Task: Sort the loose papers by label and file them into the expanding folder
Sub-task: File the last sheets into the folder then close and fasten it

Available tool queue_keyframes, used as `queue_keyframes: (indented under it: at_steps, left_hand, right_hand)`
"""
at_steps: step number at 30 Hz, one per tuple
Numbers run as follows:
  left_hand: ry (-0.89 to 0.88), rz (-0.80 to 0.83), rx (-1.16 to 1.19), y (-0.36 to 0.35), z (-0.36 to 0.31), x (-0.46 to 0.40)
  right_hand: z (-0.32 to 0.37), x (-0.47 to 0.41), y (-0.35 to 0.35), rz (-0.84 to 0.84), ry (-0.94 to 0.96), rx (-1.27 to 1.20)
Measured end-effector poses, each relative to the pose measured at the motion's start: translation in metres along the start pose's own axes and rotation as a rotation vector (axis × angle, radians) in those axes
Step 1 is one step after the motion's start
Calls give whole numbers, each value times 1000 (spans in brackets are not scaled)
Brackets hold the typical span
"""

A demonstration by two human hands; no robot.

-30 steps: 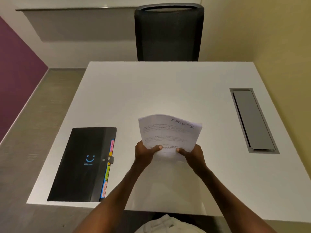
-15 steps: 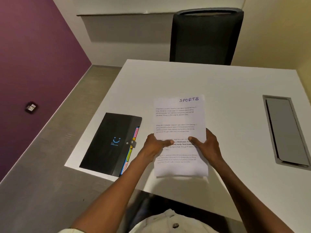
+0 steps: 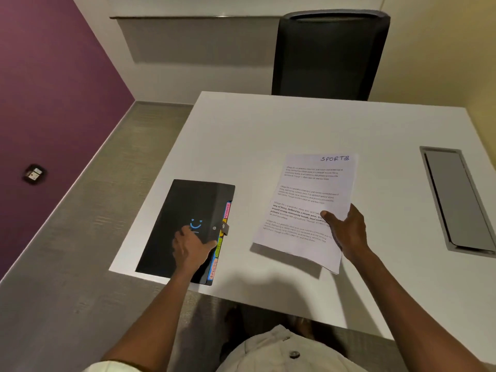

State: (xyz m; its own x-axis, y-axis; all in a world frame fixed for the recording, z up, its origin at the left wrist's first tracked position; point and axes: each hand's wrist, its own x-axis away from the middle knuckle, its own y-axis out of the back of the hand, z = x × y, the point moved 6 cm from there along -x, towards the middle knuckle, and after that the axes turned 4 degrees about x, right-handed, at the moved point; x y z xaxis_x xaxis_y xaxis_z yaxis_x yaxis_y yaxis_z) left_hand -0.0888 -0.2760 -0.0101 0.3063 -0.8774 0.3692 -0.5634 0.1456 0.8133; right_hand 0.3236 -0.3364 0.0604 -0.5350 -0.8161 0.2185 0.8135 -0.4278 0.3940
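Observation:
A stack of white papers (image 3: 308,200), the top sheet hand-labelled "SPORTS", hangs a little above the white table (image 3: 268,135). My right hand (image 3: 346,232) grips its lower right edge, thumb on top. A black expanding folder (image 3: 171,232) with a blue smiley and coloured index tabs along its right side lies closed at the table's near left corner. My left hand (image 3: 192,247) rests on the folder's front flap near the clasp (image 3: 225,228), fingers curled at the flap's right edge.
A grey cable hatch (image 3: 456,197) is set into the table at the right. A black office chair (image 3: 327,55) stands behind the far edge. The purple wall (image 3: 53,89) and grey floor lie to the left.
My left hand has let go of the papers and moved left onto the folder. My right hand alone now holds the papers, shifted right. The camera has turned left.

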Motion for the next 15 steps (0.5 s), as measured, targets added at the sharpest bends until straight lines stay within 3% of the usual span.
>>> queue_keyframes:
  at_steps: [5, 9, 15]
  left_hand:
    - [-42, 85, -195, -28, 0, 2]
    - [-110, -20, -394, -34, 0, 5]
    - [-164, 27, -343, -37, 5, 3]
  right_hand:
    - [0, 11, -9, -13, -32, 34]
    - [-3, 18, -12, -14, -51, 62]
    - [-8, 23, -11, -19, -73, 62]
